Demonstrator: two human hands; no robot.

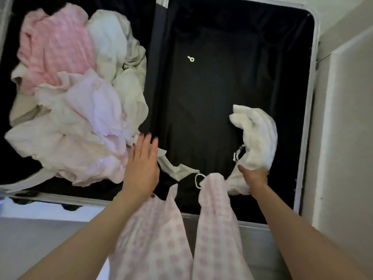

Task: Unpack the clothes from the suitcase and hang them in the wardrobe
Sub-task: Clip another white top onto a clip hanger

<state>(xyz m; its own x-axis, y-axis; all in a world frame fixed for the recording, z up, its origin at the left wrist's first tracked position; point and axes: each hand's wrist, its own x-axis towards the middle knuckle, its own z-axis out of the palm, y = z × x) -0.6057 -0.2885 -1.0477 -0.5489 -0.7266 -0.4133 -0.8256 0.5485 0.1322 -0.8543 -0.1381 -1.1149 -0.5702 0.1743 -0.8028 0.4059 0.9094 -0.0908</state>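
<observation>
An open suitcase (311, 81) with black lining lies flat below me. Its left half holds a heap of clothes: a pink garment (54, 43) at the back, white and pale lilac pieces (90, 110) in front. The right half shows mostly bare lining. My right hand (254, 176) grips a white fluffy garment (256, 136) near the front of the right half. My left hand (142, 166) hovers with fingers straight at the near edge of the heap, over the middle divider. A pale pink patterned garment (153, 239) hangs down between my arms.
A small white ring-shaped item (191, 59) lies on the lining of the right half. A white strap piece (171, 168) lies by the divider near my left hand. A pale wall or panel (347, 118) runs along the suitcase's right side.
</observation>
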